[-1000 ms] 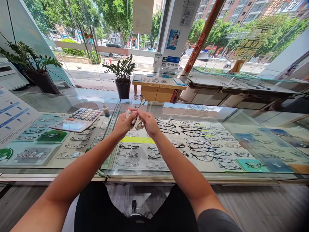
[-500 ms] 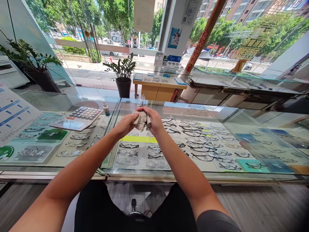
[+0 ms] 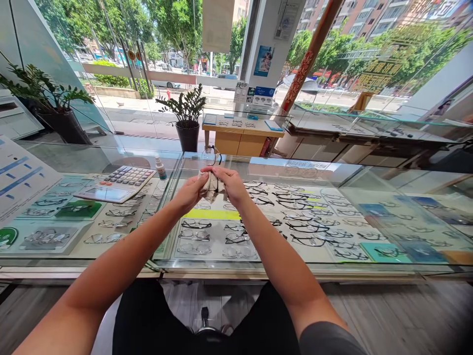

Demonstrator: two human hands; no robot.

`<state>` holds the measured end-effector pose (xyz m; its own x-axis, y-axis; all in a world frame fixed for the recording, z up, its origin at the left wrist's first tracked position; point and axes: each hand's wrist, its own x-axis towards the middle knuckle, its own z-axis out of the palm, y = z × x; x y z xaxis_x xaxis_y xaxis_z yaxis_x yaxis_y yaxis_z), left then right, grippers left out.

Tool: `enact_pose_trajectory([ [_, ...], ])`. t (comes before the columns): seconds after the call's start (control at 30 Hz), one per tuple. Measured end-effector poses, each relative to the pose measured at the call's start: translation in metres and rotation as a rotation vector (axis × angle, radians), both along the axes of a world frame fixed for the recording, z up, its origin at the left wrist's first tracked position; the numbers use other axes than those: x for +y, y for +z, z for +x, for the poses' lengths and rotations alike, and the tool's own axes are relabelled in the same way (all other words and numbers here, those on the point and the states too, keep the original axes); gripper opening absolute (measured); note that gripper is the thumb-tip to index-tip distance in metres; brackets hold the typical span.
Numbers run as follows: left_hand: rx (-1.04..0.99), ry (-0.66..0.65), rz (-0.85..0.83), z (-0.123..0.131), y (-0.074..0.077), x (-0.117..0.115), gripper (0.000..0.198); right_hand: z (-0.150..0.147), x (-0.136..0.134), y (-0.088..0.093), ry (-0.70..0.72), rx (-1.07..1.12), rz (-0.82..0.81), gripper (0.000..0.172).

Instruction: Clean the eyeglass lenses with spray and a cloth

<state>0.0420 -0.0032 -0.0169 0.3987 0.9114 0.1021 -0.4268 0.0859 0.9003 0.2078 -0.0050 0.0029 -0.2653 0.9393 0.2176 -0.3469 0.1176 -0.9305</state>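
My left hand is closed on a crumpled beige cloth above the glass display counter. Opposite it, my right hand pinches the cloth and a pair of glasses. The glasses have a dark frame and stick up past my fingertips; part of them is hidden by the cloth and fingers. Both hands meet at the fingertips. Beneath the glass lie rows of eyeglasses on pale trays.
A calculator and a small spray bottle stand on the counter to the left, by a printed sheet. Beyond the counter are a potted plant and a wooden cabinet.
Both hands have shifted slightly left with the cloth and glasses. The glasses have turned, so their dark temple now shows more clearly above my fingers.
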Motion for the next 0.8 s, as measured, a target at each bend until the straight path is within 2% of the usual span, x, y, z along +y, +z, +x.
enact_pose_trajectory([
  [0.2, 0.088, -0.017, 0.095, -0.002, -0.002, -0.001, 0.059, -0.004, 0.001, -0.003, -0.026, 0.035, -0.006, 0.045],
  [0.33, 0.060, -0.024, 0.048, -0.003, 0.000, -0.001, 0.057, -0.005, 0.005, -0.005, -0.044, 0.132, -0.038, 0.041],
  [0.47, 0.012, 0.096, -0.021, -0.004, 0.000, 0.009, 0.051, 0.002, 0.010, -0.004, -0.095, 0.168, -0.040, 0.040],
  [0.57, -0.042, 0.232, -0.079, -0.007, 0.003, 0.019, 0.041, 0.008, 0.012, -0.002, -0.084, 0.097, -0.009, 0.039],
  [0.63, -0.091, 0.276, -0.070, -0.010, 0.006, 0.024, 0.039, 0.009, 0.012, -0.003, -0.056, 0.029, 0.042, 0.037],
  [0.8, -0.116, 0.244, 0.024, -0.015, 0.009, 0.027, 0.045, 0.001, 0.009, -0.009, -0.015, -0.154, 0.096, 0.035],
])
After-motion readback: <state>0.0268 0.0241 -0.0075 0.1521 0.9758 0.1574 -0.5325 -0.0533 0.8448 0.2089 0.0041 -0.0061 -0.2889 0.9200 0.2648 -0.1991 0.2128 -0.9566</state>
